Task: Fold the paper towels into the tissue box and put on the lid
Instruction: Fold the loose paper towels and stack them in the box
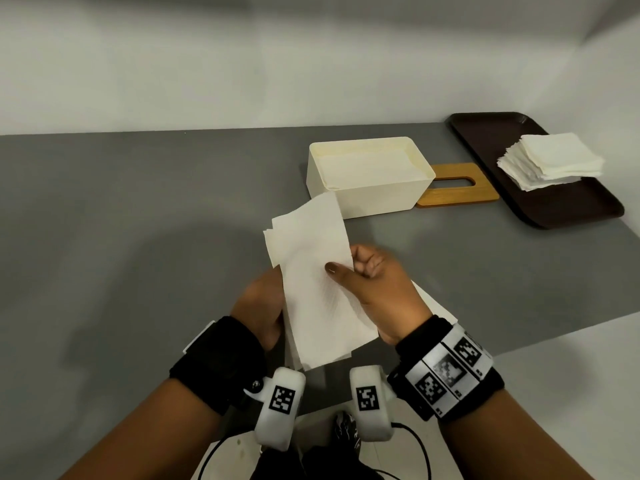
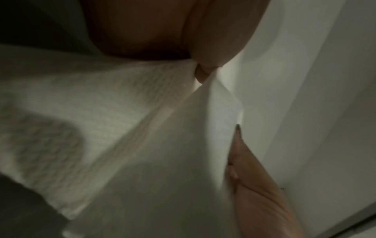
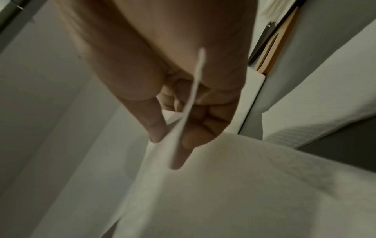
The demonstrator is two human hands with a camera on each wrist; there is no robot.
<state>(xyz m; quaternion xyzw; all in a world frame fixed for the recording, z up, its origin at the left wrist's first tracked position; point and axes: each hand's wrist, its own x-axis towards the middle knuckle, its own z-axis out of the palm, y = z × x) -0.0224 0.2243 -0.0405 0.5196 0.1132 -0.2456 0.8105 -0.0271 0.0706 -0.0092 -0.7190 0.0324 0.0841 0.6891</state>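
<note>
While both hands clamp the paper towels (image 1: 311,271), left hand (image 1: 259,306) under, right hand (image 1: 377,289) pinching the edge, long axis runs away toward the open tissue box (image 1: 367,174) beyond; lid (image 1: 457,185) right of it.

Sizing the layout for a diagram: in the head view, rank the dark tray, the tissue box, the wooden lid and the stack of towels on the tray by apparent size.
1. dark tray
2. tissue box
3. stack of towels and wooden lid: unsure, since the box hides part of the lid.
</note>
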